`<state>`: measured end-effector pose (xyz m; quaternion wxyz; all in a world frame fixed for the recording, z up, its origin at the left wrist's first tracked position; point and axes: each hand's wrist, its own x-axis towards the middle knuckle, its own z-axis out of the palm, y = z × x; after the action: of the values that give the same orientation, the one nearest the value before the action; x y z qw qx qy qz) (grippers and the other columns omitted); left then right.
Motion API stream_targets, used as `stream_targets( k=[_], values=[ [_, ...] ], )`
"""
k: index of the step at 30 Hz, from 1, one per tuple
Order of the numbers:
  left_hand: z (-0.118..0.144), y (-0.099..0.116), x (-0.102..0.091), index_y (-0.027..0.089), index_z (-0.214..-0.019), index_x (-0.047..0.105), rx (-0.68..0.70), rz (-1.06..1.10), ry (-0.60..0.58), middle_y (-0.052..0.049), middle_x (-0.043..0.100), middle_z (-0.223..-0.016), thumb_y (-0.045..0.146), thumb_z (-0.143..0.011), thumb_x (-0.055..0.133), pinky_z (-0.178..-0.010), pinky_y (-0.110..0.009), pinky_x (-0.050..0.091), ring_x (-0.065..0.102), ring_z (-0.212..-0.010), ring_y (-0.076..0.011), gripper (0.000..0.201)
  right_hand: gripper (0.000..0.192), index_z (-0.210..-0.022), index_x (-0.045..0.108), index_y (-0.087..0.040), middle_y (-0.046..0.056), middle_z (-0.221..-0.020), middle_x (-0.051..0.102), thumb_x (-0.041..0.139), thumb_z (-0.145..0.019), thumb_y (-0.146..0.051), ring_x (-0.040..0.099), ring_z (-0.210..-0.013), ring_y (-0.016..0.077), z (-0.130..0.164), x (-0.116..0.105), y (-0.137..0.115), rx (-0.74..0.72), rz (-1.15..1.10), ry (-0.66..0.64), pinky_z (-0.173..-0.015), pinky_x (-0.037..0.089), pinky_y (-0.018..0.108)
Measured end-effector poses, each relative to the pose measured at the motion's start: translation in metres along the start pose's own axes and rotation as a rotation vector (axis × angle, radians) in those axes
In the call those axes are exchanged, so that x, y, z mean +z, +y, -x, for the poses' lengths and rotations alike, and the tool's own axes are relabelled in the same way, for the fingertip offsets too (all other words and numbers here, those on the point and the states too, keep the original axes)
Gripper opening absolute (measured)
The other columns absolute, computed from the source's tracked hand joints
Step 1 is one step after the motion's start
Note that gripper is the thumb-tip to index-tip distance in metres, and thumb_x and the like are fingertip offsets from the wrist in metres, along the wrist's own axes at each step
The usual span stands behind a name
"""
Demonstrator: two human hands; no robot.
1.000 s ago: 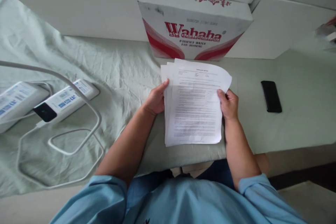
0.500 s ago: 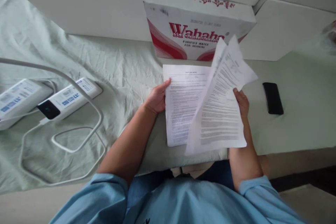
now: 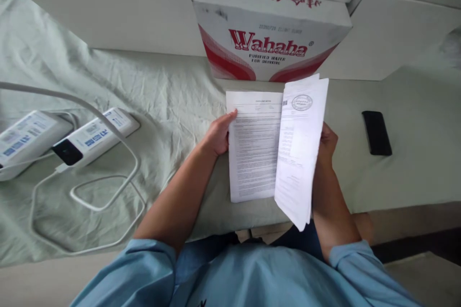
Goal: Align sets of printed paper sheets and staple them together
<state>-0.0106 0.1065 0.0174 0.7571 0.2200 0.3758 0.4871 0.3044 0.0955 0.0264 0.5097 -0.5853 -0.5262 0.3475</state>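
A printed sheet of paper (image 3: 254,146) lies flat on the pale green cloth in front of me. My left hand (image 3: 218,133) rests on its left edge, thumb on the page. My right hand (image 3: 326,141) holds a small stack of printed sheets (image 3: 300,146), lifted and turned on edge over the right side of the flat sheet; a round stamp shows near the stack's top. Most of my right hand is hidden behind the stack.
A white and red Wahaha carton (image 3: 268,33) stands against the wall just behind the papers. A black phone (image 3: 376,132) lies to the right. Two white power banks (image 3: 95,135) with looped white cables (image 3: 104,192) lie at the left.
My right hand lifted the upper sheets off the pile and swung them upright to the right, leaving one sheet flat under my left hand. My left hand stayed put.
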Motion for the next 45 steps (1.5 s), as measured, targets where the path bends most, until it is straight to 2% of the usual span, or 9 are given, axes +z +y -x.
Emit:
stream_targets(
  k=[4,7,10,17,23,28,35,42,45],
  values=[
    [0.002,0.001,0.004,0.012,-0.104,0.081,-0.010,0.002,0.025,-0.016,0.087,-0.097,0.053,-0.081,0.090,-0.098,-0.050,0.071,0.085,-0.111,-0.0405,0.048,0.045,-0.075,0.062,-0.024,-0.005,-0.067,0.052,0.082,-0.093,-0.060,0.045,-0.062,0.0124,0.003,0.005,-0.007,-0.003,0.015,0.075,-0.055,0.037,0.027],
    [0.002,0.000,0.002,0.014,-0.100,0.081,-0.034,0.006,-0.005,-0.016,0.087,-0.096,0.059,-0.082,0.088,-0.099,-0.050,0.071,0.085,-0.113,-0.0411,0.050,0.048,-0.072,0.058,-0.023,-0.005,-0.065,0.047,0.081,-0.093,-0.061,0.040,-0.062,0.0117,0.004,0.003,-0.011,-0.036,0.069,0.074,-0.056,0.033,0.027],
    [0.001,0.000,-0.001,0.016,-0.096,0.081,-0.045,-0.007,-0.021,-0.015,0.087,-0.091,0.066,-0.081,0.089,-0.098,-0.049,0.072,0.084,-0.114,-0.0425,0.053,0.047,-0.072,0.061,-0.023,-0.005,-0.065,0.048,0.079,-0.094,-0.061,0.041,-0.063,0.0123,0.004,0.000,-0.015,-0.103,0.124,0.067,-0.059,0.034,0.029],
    [0.004,0.002,0.003,0.017,-0.116,0.082,-0.007,0.009,-0.135,-0.015,0.088,-0.098,0.071,-0.088,0.082,-0.101,-0.050,0.071,0.083,-0.120,-0.0425,0.061,0.048,-0.073,0.065,-0.022,-0.004,-0.064,0.051,0.078,-0.094,-0.062,0.042,-0.062,0.0127,0.004,-0.001,-0.017,-0.120,0.123,0.048,-0.060,0.035,0.030],
    [0.009,0.004,0.006,0.012,-0.106,0.082,-0.015,-0.016,-0.039,-0.018,0.088,-0.100,0.053,-0.078,0.096,-0.102,-0.050,0.071,0.084,-0.114,-0.0431,0.052,0.047,-0.076,0.070,-0.021,-0.004,-0.064,0.055,0.080,-0.091,-0.064,0.043,-0.061,0.0126,0.005,0.002,-0.019,-0.104,0.077,0.041,-0.058,0.035,0.029],
    [0.015,0.007,0.012,0.011,-0.101,0.083,-0.015,-0.042,0.041,-0.017,0.088,-0.102,0.043,-0.071,0.102,-0.096,-0.047,0.073,0.086,-0.108,-0.0402,0.049,0.045,-0.074,0.070,-0.020,-0.004,-0.064,0.054,0.084,-0.090,-0.060,0.043,-0.061,0.0118,0.005,0.003,-0.018,-0.092,0.022,0.048,-0.058,0.035,0.029],
    [0.012,0.005,0.010,0.012,-0.096,0.082,-0.025,-0.033,0.060,-0.018,0.088,-0.101,0.049,-0.074,0.099,-0.098,-0.049,0.073,0.085,-0.111,-0.0421,0.047,0.035,-0.088,0.082,-0.021,-0.001,-0.074,0.071,0.085,-0.091,-0.057,0.054,-0.065,0.0138,0.006,0.006,-0.014,-0.071,-0.038,0.013,-0.062,0.043,0.030],
    [0.010,0.003,0.009,0.013,-0.096,0.083,-0.031,-0.027,0.027,-0.019,0.088,-0.103,0.059,-0.077,0.095,-0.102,-0.052,0.072,0.083,-0.118,-0.0446,0.051,0.035,-0.085,0.081,-0.021,-0.002,-0.072,0.069,0.085,-0.091,-0.056,0.055,-0.065,0.0135,0.007,0.007,-0.013,-0.062,-0.044,0.011,-0.062,0.043,0.029],
    [0.009,0.002,0.008,0.014,-0.096,0.083,-0.047,-0.029,0.016,-0.019,0.088,-0.103,0.065,-0.079,0.092,-0.102,-0.053,0.071,0.082,-0.120,-0.0458,0.055,0.034,-0.091,0.083,-0.022,-0.001,-0.078,0.074,0.085,-0.092,-0.056,0.059,-0.067,0.0141,0.008,0.008,-0.013,-0.062,-0.060,0.002,-0.065,0.047,0.030]
  ],
)
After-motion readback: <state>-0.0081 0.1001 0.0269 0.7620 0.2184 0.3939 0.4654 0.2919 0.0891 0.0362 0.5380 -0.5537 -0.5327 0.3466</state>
